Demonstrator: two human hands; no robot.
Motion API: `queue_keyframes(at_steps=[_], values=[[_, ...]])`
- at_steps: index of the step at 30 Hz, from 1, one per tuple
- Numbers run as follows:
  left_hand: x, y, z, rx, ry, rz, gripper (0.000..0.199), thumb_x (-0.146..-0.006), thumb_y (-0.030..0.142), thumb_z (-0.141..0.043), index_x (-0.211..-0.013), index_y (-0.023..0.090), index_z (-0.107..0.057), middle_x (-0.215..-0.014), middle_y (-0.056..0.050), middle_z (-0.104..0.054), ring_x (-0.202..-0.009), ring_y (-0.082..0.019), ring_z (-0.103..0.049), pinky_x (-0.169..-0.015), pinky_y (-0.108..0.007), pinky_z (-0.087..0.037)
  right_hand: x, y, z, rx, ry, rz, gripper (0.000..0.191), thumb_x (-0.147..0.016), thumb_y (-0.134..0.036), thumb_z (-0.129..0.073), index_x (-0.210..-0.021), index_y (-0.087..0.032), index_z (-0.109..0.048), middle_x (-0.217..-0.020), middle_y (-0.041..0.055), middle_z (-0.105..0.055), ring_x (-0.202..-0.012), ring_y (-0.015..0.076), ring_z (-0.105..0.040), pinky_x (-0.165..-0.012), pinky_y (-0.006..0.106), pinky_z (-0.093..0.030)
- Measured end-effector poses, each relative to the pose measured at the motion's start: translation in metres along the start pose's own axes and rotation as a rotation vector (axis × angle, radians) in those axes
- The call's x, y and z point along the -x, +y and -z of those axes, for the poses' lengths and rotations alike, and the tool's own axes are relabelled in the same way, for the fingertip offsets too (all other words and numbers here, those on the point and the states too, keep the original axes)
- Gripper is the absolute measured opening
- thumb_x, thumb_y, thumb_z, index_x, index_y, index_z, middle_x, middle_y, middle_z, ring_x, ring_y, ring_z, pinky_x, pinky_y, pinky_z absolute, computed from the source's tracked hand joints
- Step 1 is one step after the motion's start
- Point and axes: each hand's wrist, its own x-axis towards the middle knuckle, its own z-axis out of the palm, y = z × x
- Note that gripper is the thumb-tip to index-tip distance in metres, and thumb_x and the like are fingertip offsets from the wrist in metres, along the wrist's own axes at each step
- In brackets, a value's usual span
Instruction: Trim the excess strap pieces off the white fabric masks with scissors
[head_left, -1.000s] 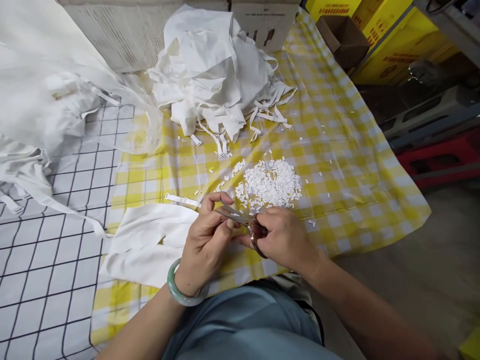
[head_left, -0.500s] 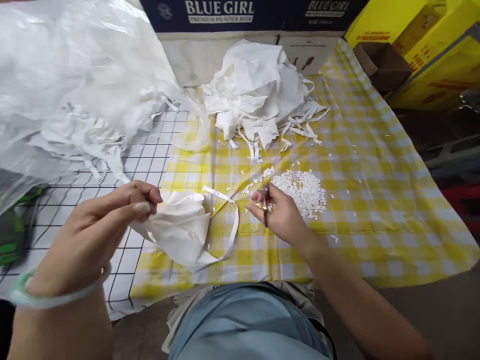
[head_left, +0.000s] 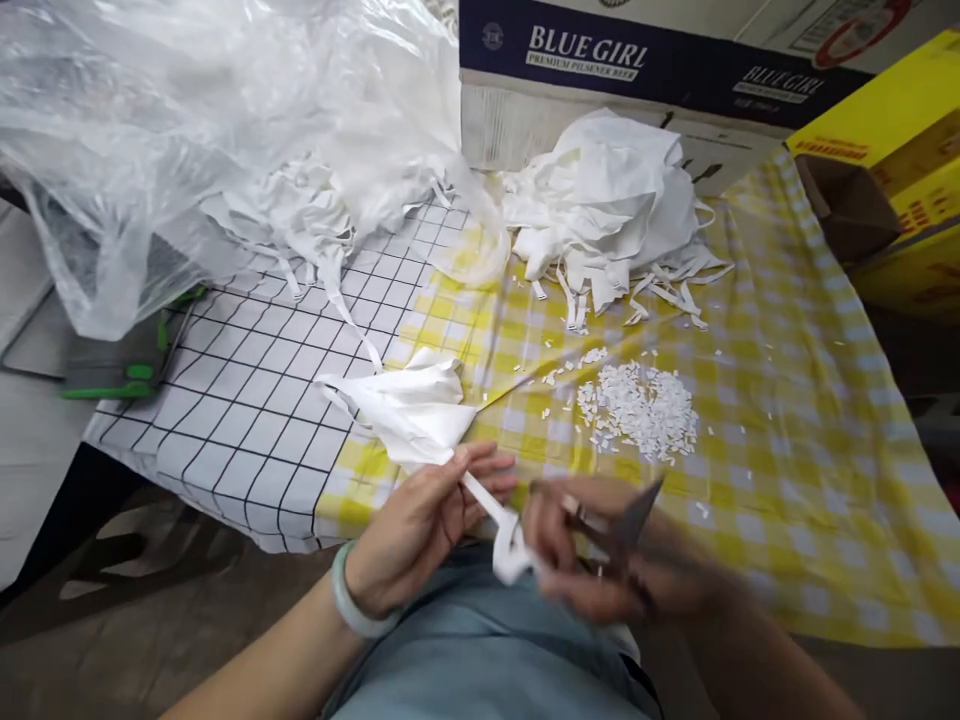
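A white cloth piece with thin straps (head_left: 420, 405) lies near the front of the table, where the two cloths meet. My left hand (head_left: 431, 530) pinches one strap of it under the thumb, with the other fingers stretched out. That strap runs on, ending in a curled loop (head_left: 510, 550), to my right hand (head_left: 577, 550). Blurred by motion, my right hand grips a pair of scissors (head_left: 630, 520), their dark blades pointing up and right. Whether its fingertips also hold the strap's end, I cannot tell.
Small white clippings (head_left: 645, 410) lie heaped on the yellow checked cloth (head_left: 810, 480). Behind is a pile of similar white pieces (head_left: 600, 210) against a Blue Girl carton (head_left: 585, 60). A clear plastic bag (head_left: 247, 110) with more white pieces covers the back left.
The view has swung left. My left hand has shifted from the cloth's left side to a strap at its near right. My right hand has come toward my body, scissors turned.
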Motion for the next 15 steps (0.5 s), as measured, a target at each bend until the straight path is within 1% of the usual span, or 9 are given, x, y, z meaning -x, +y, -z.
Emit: queue_keyframes(at_steps=[1, 2, 4, 6, 7, 9, 11, 13, 15], values=[[0.001, 0.005, -0.003, 0.028, 0.016, -0.033, 0.030, -0.086, 0.037, -0.071, -0.106, 0.014, -0.070, -0.099, -0.008, -0.070, -0.078, -0.014, -0.067, -0.073, -0.024, -0.055, 0.006, 0.000, -0.003, -0.021, -0.091, -0.036, 0.024, -0.081, -0.022, -0.070, -0.073, -0.022, -0.047, -0.070, -0.0020, -0.057, -0.063, 0.0113, -0.054, -0.059, 0.023, -0.045], [0.002, 0.011, -0.005, 0.017, 0.012, -0.058, 0.025, -0.087, 0.033, -0.070, -0.101, 0.012, -0.070, -0.087, -0.006, -0.068, -0.065, -0.009, -0.062, -0.061, -0.019, -0.051, 0.008, 0.003, -0.005, -0.027, -0.086, -0.062, 0.024, -0.082, -0.024, -0.070, -0.073, -0.022, -0.048, -0.072, -0.0013, -0.059, -0.064, 0.0119, -0.055, -0.060, 0.024, -0.046], [0.009, 0.023, -0.012, -0.061, -0.059, -0.070, 0.023, -0.089, 0.032, -0.067, -0.093, 0.011, -0.071, -0.070, 0.000, -0.058, -0.048, -0.002, -0.045, -0.046, -0.014, -0.035, 0.002, 0.014, -0.006, 0.023, 0.142, -0.061, 0.024, -0.084, -0.029, -0.069, -0.076, -0.023, -0.047, -0.082, 0.0014, -0.064, -0.077, 0.0151, -0.062, -0.071, 0.027, -0.050], [0.017, 0.032, -0.019, -0.149, -0.187, -0.026, 0.022, -0.089, 0.032, -0.066, -0.092, 0.010, -0.071, -0.066, 0.002, -0.052, -0.045, -0.001, -0.036, -0.043, -0.014, -0.026, -0.016, 0.027, -0.007, 0.093, 0.343, 0.009, 0.024, -0.084, -0.032, -0.070, -0.079, -0.023, -0.048, -0.098, 0.0044, -0.067, -0.097, 0.0198, -0.064, -0.089, 0.034, -0.050], [0.020, 0.035, -0.023, -0.183, -0.251, 0.004, 0.021, -0.088, 0.030, -0.067, -0.092, 0.010, -0.071, -0.066, 0.002, -0.051, -0.047, -0.001, -0.036, -0.044, -0.015, -0.025, -0.027, 0.034, -0.008, 0.110, 0.346, 0.043, 0.025, -0.081, -0.034, -0.073, -0.081, -0.024, -0.050, -0.105, 0.0052, -0.067, -0.106, 0.0221, -0.063, -0.096, 0.037, -0.048], [0.026, 0.039, -0.028, -0.230, -0.335, 0.044, 0.019, -0.084, 0.027, -0.069, -0.093, 0.010, -0.072, -0.065, 0.001, -0.050, -0.048, -0.003, -0.036, -0.046, -0.017, -0.025, -0.049, 0.044, -0.012, 0.051, 0.254, 0.104, 0.031, -0.074, -0.038, -0.078, -0.081, -0.023, -0.053, -0.105, 0.0050, -0.067, -0.109, 0.0243, -0.061, -0.100, 0.040, -0.046], [0.028, 0.042, -0.027, -0.256, -0.310, 0.020, 0.018, -0.082, 0.025, -0.068, -0.093, 0.010, -0.072, -0.066, 0.000, -0.051, -0.050, -0.004, -0.036, -0.048, -0.018, -0.025, -0.066, 0.049, -0.014, -0.081, 0.287, 0.140, 0.031, -0.074, -0.038, -0.078, -0.077, -0.023, -0.051, -0.094, 0.0027, -0.066, -0.099, 0.0213, -0.063, -0.093, 0.037, -0.049], [0.029, 0.042, -0.022, -0.290, -0.199, -0.066, 0.018, -0.085, 0.027, -0.067, -0.093, 0.012, -0.072, -0.069, -0.001, -0.055, -0.052, -0.004, -0.036, -0.049, -0.019, -0.025, -0.075, 0.049, -0.010, -0.190, 0.412, 0.172, 0.031, -0.076, -0.032, -0.077, -0.075, -0.023, -0.047, -0.086, 0.0002, -0.063, -0.087, 0.0170, -0.062, -0.083, 0.032, -0.050], [0.028, 0.041, -0.015, -0.353, -0.101, -0.157, 0.020, -0.089, 0.032, -0.064, -0.093, 0.014, -0.072, -0.072, -0.001, -0.055, -0.053, -0.005, -0.035, -0.050, -0.020, -0.025, -0.078, 0.046, -0.004, -0.217, 0.502, 0.177, 0.028, -0.074, -0.025, -0.076, -0.078, -0.023, -0.049, -0.085, -0.0011, -0.062, -0.083, 0.0145, -0.060, -0.078, 0.028, -0.049]])
